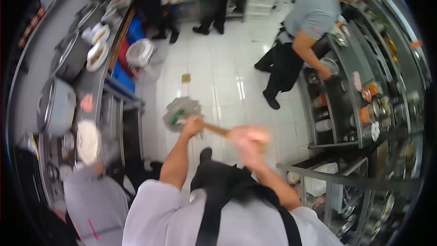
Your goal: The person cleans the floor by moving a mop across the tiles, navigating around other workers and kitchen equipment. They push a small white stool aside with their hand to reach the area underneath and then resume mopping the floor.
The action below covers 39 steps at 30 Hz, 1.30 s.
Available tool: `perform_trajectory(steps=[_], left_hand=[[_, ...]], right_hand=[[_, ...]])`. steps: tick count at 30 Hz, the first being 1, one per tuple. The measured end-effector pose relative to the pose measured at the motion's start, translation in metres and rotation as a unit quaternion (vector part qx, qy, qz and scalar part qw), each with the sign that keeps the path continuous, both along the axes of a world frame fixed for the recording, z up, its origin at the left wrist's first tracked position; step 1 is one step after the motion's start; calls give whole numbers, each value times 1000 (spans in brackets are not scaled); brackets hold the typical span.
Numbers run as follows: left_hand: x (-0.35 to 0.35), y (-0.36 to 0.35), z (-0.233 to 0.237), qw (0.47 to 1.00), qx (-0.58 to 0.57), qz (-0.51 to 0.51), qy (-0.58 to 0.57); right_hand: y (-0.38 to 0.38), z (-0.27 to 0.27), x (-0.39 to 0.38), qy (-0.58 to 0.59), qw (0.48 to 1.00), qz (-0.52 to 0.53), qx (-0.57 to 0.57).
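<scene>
Both my hands are closed round the wooden handle of a mop. My left hand (193, 126) grips it low, close to the mop head, while my right hand (248, 140), smeared by motion, holds it nearer its upper end. The bare wood of the mop handle (215, 130) shows between them. On the white tiled floor (223, 86) lies the grey, stringy mop head (185, 105), with a green part at its middle. Ahead of it a small brownish square (186, 78) is set in the floor.
At right a co-worker (309, 23) stands by metal shelving (339, 105); another person (93, 196) is close on my left. More people stand at the back. A steel counter with large pots (72, 57) lines the left, a white bucket (140, 53) beside it. A metal rack (337, 178) stands right of me.
</scene>
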State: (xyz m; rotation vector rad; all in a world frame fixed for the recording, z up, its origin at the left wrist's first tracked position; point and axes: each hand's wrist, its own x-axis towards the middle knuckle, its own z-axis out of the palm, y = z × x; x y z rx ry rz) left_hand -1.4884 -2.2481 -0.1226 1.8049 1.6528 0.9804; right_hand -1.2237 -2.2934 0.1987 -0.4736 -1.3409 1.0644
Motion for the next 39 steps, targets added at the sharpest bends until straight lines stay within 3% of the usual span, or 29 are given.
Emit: perform_trajectory(steps=[1, 2, 3, 4, 6, 7, 9, 11, 13, 15, 17, 19, 20, 23, 24, 27, 30, 32, 35, 39], left_hand=[[-34, 0, 16, 989, -140, 39, -26], [-73, 10, 9, 982, -188, 34, -16], [-99, 9, 9, 984, -176, 39, 15], [-141, 11, -32, 982, -169, 56, 56], [-192, 12, -47, 973, -228, 38, 2], [-195, -1, -34, 984, -166, 55, 24], [-172, -30, 13, 974, -178, 142, -17], [-182, -39, -6, 951, -256, 128, -115], [-189, -43, -15, 913, -395, 104, -29], [-182, -49, -9, 926, -357, 117, -43], [-167, -46, -1, 951, -286, 114, -1], [-137, -30, 48, 971, -191, 94, 105], [-122, -12, 76, 971, -209, 32, 110], [-80, 35, 88, 986, -118, -84, 81], [-46, 36, 128, 987, -140, -61, 42], [-15, 62, 140, 980, -152, -123, 23], [51, 58, 245, 953, -228, -195, -38], [83, 56, 286, 933, -265, -233, -69], [118, 59, 309, 921, -288, -248, -88], [147, 64, 305, 922, -298, -219, -112]], right_hand=[[7, -2, -38, -4, 998, -3, 65], [14, -16, -69, 16, 994, 21, 109], [13, -26, -88, -14, 993, 58, 102], [14, -39, -107, -33, 993, 60, 98], [14, -62, -133, -48, 994, 72, 64], [14, -71, -142, -47, 995, 86, 35], [14, -85, -147, -51, 996, 79, -6], [16, -89, -141, -65, 993, 84, -46], [21, -92, -132, -87, 988, 93, -85], [23, -89, -131, -83, 991, 89, -56], [28, -73, -125, -94, 991, 92, -18], [37, -57, -113, -95, 986, 129, -44], [44, -49, -107, -75, 988, 129, -41], [68, -35, -76, -65, 990, 117, -48], [78, -33, -60, -74, 989, 116, -52], [98, -18, -22, -94, 989, 110, -19], [101, 35, 26, -129, 982, 133, 37], [102, 68, 50, -134, 976, 162, 61], [107, 120, 93, -162, 952, 232, 117], [113, 157, 122, -152, 922, 279, 222]])
